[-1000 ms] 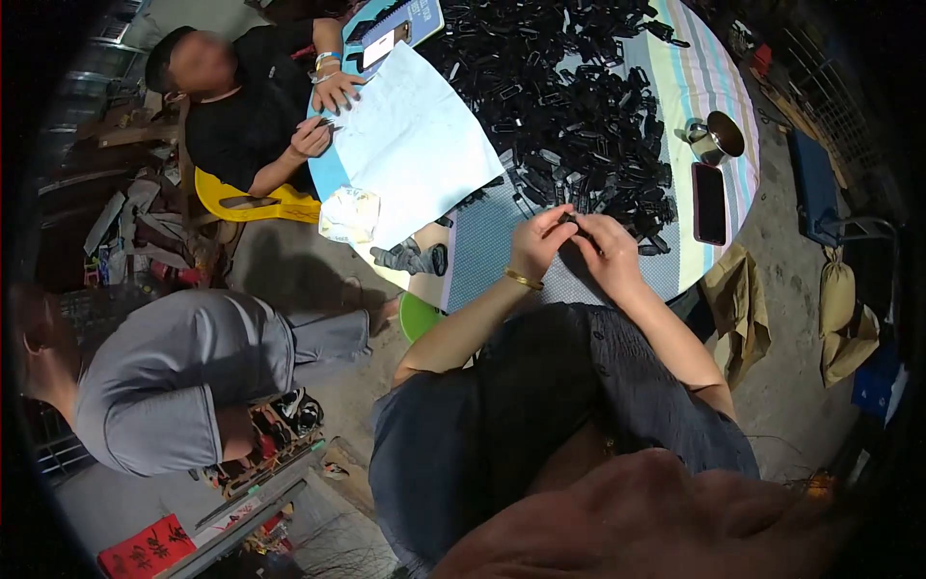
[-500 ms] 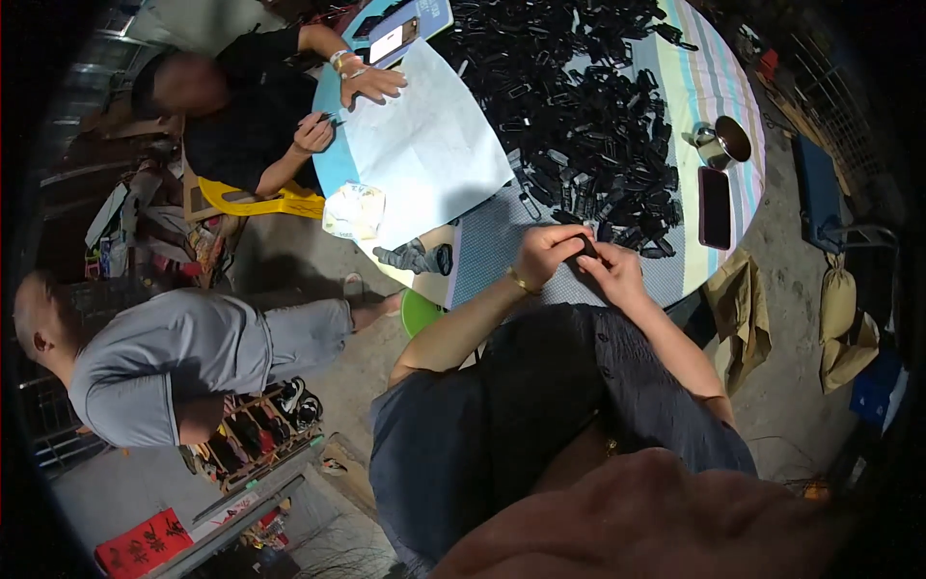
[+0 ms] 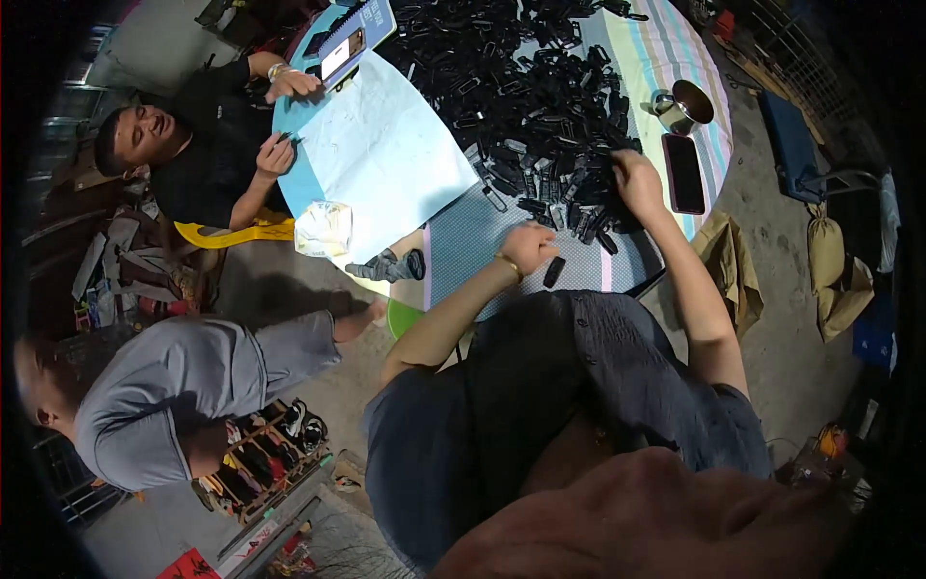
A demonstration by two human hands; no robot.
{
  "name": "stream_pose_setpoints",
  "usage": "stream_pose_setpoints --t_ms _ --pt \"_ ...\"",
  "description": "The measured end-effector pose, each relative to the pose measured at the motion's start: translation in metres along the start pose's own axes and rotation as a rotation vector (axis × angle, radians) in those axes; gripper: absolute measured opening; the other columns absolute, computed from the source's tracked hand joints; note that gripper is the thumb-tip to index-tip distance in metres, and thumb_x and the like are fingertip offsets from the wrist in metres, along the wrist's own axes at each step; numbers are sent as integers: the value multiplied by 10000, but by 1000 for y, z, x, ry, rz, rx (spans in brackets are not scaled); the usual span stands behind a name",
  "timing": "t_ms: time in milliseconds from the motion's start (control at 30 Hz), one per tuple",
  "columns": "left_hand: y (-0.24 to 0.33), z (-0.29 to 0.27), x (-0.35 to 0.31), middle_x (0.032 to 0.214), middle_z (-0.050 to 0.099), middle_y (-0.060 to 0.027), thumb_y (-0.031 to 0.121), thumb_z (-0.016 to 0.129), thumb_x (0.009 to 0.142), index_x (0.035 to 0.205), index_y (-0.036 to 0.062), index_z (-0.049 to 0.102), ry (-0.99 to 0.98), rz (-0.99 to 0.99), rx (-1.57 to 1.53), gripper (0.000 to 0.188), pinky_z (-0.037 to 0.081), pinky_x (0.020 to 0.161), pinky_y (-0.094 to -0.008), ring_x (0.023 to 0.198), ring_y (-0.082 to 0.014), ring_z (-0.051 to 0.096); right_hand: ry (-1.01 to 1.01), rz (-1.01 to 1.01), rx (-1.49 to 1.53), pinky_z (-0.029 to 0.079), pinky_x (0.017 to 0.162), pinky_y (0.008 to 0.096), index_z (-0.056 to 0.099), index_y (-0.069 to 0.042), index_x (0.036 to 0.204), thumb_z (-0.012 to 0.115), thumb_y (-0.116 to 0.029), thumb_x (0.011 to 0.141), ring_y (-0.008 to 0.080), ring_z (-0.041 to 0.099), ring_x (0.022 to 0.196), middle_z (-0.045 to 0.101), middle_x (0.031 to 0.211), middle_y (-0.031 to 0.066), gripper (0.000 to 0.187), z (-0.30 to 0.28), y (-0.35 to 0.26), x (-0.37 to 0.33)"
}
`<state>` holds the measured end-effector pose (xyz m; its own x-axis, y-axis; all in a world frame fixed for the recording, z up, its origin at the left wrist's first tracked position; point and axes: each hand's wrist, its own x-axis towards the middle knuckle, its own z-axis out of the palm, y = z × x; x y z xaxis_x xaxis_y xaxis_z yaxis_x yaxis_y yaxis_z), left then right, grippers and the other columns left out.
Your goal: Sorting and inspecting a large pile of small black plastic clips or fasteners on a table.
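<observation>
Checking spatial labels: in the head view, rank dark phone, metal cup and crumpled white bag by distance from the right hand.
From the right hand:
1. Dark phone, just to its right on the table.
2. Metal cup, farther up the table, to the right.
3. Crumpled white bag, far left at the table edge.

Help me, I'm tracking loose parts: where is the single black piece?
The black piece lies on the table's near edge, just right of the left hand.
</observation>
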<state>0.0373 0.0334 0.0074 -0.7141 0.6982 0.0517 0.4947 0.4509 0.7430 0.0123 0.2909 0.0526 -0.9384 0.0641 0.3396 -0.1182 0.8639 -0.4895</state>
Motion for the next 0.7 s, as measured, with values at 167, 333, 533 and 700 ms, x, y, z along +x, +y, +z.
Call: stream_pose_setpoints --t_ms 167,333,533,700 --pt "21 -19 26 868 567 -108 104 654 683 881 62 630 142 -132 82 204 461 697 -370 781 -296 553 -71 -116 58 469 713 387 630 -35 825 563 -49 711 314 580 802 598 804 147 134 17 -14 18" --pt "17 0 27 999 510 -94 62 614 677 968 45 566 141 119 353 295 433 785 -366 972 -308 474 -44 -119 129 472 740 373 601 -31 928 578 -19 696 308 570 848 574 898 123 233 34 -41 23" --pt "21 -5 20 1011 512 -80 134 662 647 943 79 554 90 -26 410 320 427 780 -383 953 -280 473 -63 -100 -49 461 755 361 591 -38 952 626 -74 709 300 544 881 546 964 119 248 41 -52 42" --pt "19 -11 20 850 572 -90 161 722 633 857 68 560 198 -41 211 292 438 752 -347 829 -277 536 -58 -174 -151 470 709 379 583 -48 844 627 -75 680 297 531 828 538 825 88 171 45 -48 52"
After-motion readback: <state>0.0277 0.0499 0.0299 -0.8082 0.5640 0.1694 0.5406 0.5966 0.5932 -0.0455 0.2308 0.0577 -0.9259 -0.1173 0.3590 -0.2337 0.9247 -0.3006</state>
